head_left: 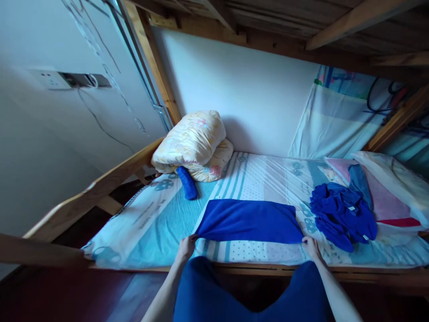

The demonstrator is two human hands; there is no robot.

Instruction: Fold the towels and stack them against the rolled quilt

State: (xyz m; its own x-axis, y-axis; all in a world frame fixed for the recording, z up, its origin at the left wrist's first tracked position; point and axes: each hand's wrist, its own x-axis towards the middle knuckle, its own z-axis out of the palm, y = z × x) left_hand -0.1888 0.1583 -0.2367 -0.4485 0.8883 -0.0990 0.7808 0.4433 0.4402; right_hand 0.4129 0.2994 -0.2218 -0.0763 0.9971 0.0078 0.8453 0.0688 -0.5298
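A blue towel (250,221) lies spread in a long strip across the bed, near its front edge. My left hand (187,248) pinches its near left corner. At the near right corner, my right hand (311,248) is closed on the cloth in the same way, and the near edge runs taut between them. Beyond the towel to the left, a rolled blue cloth (187,183) rests against the folded quilt. To the right sits a crumpled heap of blue cloths (342,217) with small white labels.
The patterned mattress (140,232) lies inside a wooden bunk frame (90,192). A folded cream quilt (194,141) stands at the far left, and a pillow (398,183) at the right. Overhead are the upper bunk's slats (281,22). A wall socket (52,79) has hanging cables.
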